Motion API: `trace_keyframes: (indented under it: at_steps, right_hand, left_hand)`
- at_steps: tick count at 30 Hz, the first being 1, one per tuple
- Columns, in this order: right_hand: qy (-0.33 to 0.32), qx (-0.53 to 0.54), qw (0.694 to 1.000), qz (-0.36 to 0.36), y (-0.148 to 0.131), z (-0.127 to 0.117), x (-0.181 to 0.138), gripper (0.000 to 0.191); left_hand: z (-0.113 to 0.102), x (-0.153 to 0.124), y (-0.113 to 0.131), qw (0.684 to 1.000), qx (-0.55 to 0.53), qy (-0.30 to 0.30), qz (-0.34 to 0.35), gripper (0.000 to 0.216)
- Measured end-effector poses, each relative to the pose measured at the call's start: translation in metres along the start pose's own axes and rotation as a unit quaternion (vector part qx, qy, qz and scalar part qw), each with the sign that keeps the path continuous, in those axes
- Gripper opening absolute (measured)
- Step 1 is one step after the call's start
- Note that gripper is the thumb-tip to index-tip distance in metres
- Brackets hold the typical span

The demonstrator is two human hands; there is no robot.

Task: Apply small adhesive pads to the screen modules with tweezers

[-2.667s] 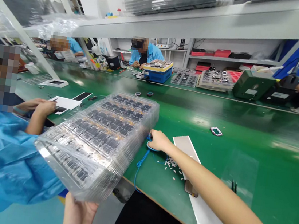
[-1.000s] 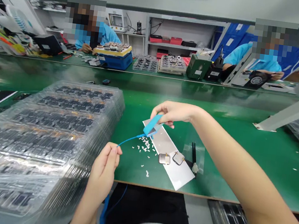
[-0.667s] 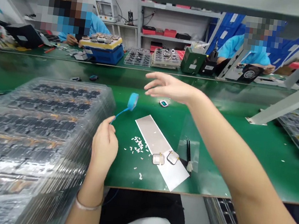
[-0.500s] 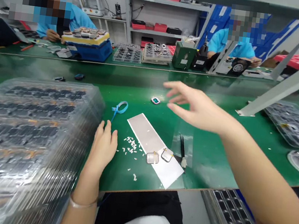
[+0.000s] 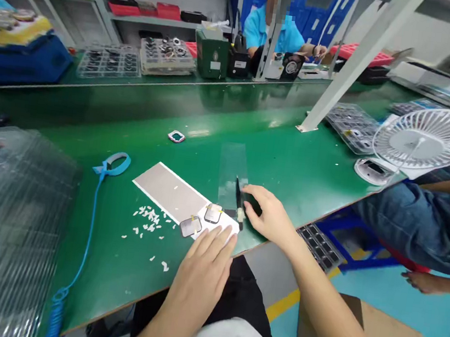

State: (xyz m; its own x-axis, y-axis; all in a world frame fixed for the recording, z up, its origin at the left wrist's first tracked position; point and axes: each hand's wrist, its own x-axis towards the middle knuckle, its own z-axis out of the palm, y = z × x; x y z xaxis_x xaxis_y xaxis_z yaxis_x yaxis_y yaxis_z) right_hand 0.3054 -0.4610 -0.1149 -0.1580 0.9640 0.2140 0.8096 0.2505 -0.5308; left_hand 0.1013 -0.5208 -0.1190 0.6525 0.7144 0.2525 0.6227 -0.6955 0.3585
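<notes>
I see the left hand (image 5: pixel 204 268) flat on the strip (image 5: pixel 174 192), perhaps steadying it, the right hand (image 5: pixel 273 217), thumb and fingers apart, beside tweezers (image 5: pixel 238 195) seemingly laid handy.

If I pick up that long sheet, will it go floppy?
Maybe a bit, because the sheet looks thin. It'd probably feel light too, as it's so flat. The two small panels on it might slide off: one overhangs its edge.
</notes>
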Motion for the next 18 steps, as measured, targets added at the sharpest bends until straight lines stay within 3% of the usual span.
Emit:
trace_keyframes:
  at_steps: [4,12,15,18]
  right_hand:
    - [0.012,-0.034,0.999,-0.008,-0.011,0.003,0.003,0.037]
    - [0.042,-0.025,0.998,-0.05,0.014,0.003,0.005,0.029]
    - [0.05,0.051,0.994,-0.087,-0.005,0.006,0.002,0.02]
    - [-0.01,0.075,0.993,-0.093,-0.029,0.019,-0.002,0.019]
  left_hand:
    - [0.0,-0.004,-0.007,1.0,0.016,0.017,0.01,0.034]
    - [-0.001,-0.012,-0.015,0.998,-0.039,0.051,-0.003,0.025]
    - [0.003,-0.011,-0.014,0.997,-0.048,0.064,-0.01,0.023]
    - [0.004,-0.011,-0.012,0.996,-0.055,0.07,-0.023,0.02]
